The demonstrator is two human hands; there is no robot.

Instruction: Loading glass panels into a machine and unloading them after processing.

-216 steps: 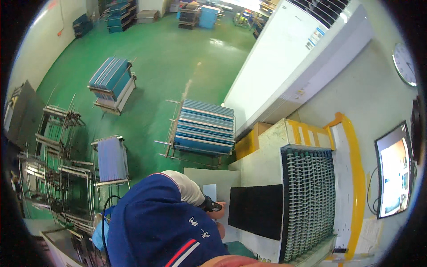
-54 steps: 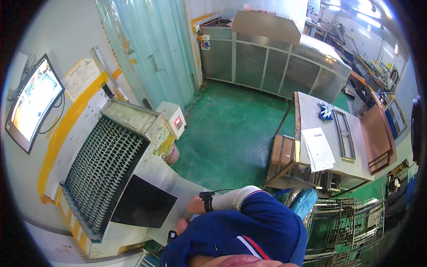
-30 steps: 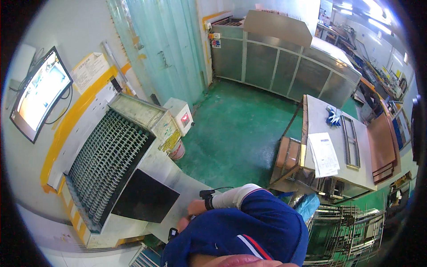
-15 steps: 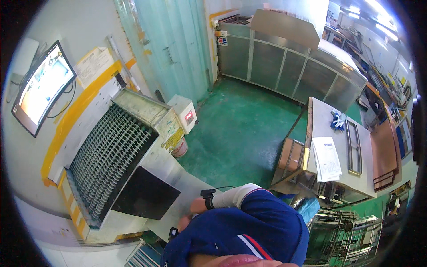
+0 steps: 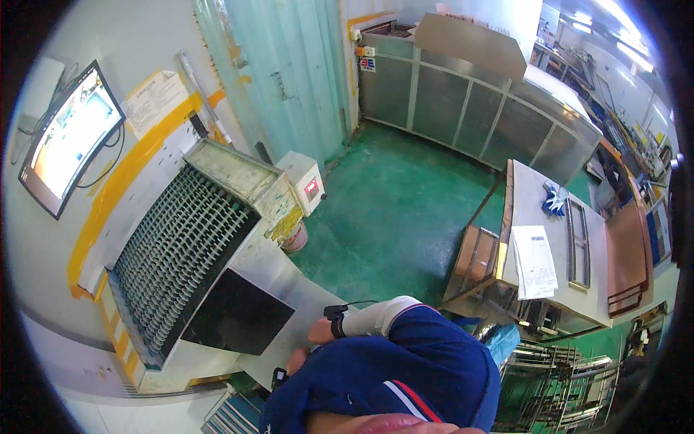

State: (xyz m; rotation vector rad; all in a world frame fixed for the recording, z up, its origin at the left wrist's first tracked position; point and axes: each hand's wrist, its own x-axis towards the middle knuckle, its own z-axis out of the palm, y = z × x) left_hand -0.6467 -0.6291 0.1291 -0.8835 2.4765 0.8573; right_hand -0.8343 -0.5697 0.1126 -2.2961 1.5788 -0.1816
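My right hand (image 5: 320, 330), with a black strapped device (image 5: 337, 318) at the wrist and a white sleeve on the forearm, is just beyond my chest at the edge of a pale metal surface (image 5: 285, 271). Close beside it, my left hand (image 5: 297, 359) shows only in part, a dark wrist device (image 5: 279, 377) below it. My blue shirt covers much of both, and the fingers cannot be made out. A flat black panel (image 5: 238, 312) lies left of my hands, alongside a bed of roller wheels (image 5: 177, 257).
A control box (image 5: 301, 184) with a red switch stands at the machine's far end, above a bucket (image 5: 295, 239). On the right, a table (image 5: 531, 192) carries papers (image 5: 533, 260), gloves (image 5: 554, 200) and a metal frame (image 5: 577, 242). Metal racks (image 5: 557, 383) stand nearer.
The view has shifted slightly, so the surroundings at the right sit a little further right. Both hands stay at nearly the same place by the metal surface.
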